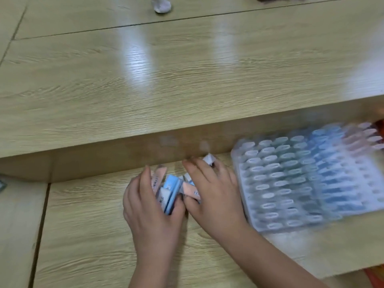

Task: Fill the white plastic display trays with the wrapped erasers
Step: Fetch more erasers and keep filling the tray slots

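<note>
On a pale wooden desk [93, 231], the left hand [149, 206] curls round a heap of blue, pink and white wrapped erasers [172, 190], the right hand [214, 196] pressing it flat-fingered, beside a partly filled white plastic display tray [241, 179].

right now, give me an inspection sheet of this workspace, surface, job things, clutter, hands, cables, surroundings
surface: light wood-grain table, with a raised shelf of the same wood behind it
job's things: white display tray to the right of the hands, blurred, most slots look filled; a loose pile of wrapped erasers, blue, pink and white, lies between the hands
clutter: small white object at the far edge of the shelf, too blurred to name
grippers: left hand cups and grips part of the pile; right hand lies on the pile with its fingers straight
cables: nothing seen
surroundings: an orange thing at the lower right edge, cut off
</note>
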A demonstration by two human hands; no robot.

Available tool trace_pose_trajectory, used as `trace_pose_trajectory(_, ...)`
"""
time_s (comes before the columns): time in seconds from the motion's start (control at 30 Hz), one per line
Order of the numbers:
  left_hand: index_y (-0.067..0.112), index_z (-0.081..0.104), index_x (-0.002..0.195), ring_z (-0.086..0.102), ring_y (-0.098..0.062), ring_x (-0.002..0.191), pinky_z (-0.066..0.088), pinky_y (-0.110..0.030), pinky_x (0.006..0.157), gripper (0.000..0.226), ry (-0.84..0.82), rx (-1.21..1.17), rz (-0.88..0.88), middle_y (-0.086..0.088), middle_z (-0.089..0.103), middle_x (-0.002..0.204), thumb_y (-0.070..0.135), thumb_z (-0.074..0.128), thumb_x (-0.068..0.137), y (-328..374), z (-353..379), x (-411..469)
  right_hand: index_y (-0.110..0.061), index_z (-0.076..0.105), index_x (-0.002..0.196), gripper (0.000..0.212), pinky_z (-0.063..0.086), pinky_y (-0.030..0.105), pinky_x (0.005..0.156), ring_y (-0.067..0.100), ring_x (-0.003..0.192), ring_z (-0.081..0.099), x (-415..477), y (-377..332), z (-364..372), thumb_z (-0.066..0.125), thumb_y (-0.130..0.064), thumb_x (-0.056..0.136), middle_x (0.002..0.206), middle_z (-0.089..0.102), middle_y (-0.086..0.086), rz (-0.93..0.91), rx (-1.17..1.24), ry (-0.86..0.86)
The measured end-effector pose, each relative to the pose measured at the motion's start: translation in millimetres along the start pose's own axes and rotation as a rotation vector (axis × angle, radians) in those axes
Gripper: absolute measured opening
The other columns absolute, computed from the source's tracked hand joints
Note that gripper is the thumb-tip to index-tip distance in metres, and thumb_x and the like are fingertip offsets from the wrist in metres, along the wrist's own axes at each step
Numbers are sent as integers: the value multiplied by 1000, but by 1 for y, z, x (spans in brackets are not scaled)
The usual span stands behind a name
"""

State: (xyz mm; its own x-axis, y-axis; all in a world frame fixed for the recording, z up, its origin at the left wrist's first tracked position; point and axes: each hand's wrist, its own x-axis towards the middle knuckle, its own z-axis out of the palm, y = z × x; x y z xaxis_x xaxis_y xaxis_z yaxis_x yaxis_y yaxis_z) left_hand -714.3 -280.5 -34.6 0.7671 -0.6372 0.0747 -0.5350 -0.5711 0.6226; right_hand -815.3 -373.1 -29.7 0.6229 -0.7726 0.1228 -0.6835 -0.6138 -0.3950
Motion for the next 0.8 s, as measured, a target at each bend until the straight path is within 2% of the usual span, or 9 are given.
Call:
trace_pose_trajectory(0.13, 28, 25, 150, 30, -23, 140, 24, -41, 112, 89, -25, -71, 46, 0, 40, 144, 46, 67, 73, -1, -3, 2, -33, 46, 139, 61, 40, 43, 105, 22, 135, 40, 1, 2, -6, 58, -44, 80, 143, 46, -13, 15, 84, -69)
trace_pose_trajectory(0.23, 28, 30, 149, 23, -14, 145, 25, -41, 113, 83, -36, -172, 63, 11, 37, 144, 51, 59, 74, -2, -10, 0, -34, 43, 143, 68, 30, 39, 114, 16, 143, 28, 0, 4, -12, 55, -50, 78, 147, 39, -12, 40, 240, -136)
trace_pose_trajectory(0.3, 24, 42, 144, 22, -11, 146, 22, -31, 114, 71, -34, -233, 95, 14, 36, 144, 47, 56, 79, -3, -18, -1, -32, 46, 142, 64, 29, 33, 115, 10, 141, 29, 1, 3, -14, 55, -46, 81, 145, 40, -15, 75, 376, -101)
trace_pose_trajectory(0.37, 17, 60, 129, 35, -17, 136, 24, -19, 111, 52, -8, -178, 143, 5, 44, 140, 42, 55, 83, -6, -27, -2, -31, 52, 136, 50, 32, 25, 112, 2, 136, 36, 2, 0, -14, 54, -33, 86, 140, 45, -18, 140, 518, 6)
trace_pose_trajectory(0.4, 16, 67, 120, 40, -20, 128, 30, -22, 107, 46, 4, -111, 154, 0, 49, 135, 41, 56, 83, -8, -32, -2, -31, 55, 132, 44, 34, 20, 109, 1, 132, 40, 2, -2, -14, 54, -26, 88, 136, 48, -19, 174, 576, 69)
trace_pose_trajectory(0.5, 17, 74, 104, 48, -30, 106, 45, -43, 88, 34, -33, 119, 182, -7, 56, 116, 40, 66, 81, -13, -40, -3, -31, 61, 120, 34, 39, 15, 99, 2, 123, 50, 2, -8, -13, 53, -13, 92, 123, 54, -21, 217, 658, 196)
trace_pose_trajectory(0.57, 15, 75, 101, 49, -29, 95, 47, -43, 80, 26, -80, 202, 189, -7, 57, 106, 27, 80, 78, -14, -38, -8, -26, 65, 112, 31, 41, 14, 96, 4, 119, 54, 1, -11, -13, 55, -4, 92, 118, 57, -20, 157, 641, 253)
trace_pose_trajectory(0.67, 12, 75, 100, 50, -29, 87, 46, -39, 73, 28, -106, 209, 204, -7, 61, 97, 13, 84, 73, -12, -36, -12, -16, 68, 97, 31, 44, 13, 90, 5, 109, 59, -3, -12, -14, 56, 10, 86, 107, 61, -16, 75, 655, 318)
trace_pose_trajectory(0.8, 8, 74, 109, 57, -38, 83, 41, -37, 74, 38, -72, 169, 148, -12, 62, 96, 5, 84, 73, -8, -34, -14, -22, 69, 99, 31, 47, 17, 89, 10, 111, 59, -11, -11, -29, 62, 6, 87, 115, 56, -12, 69, 729, 335)
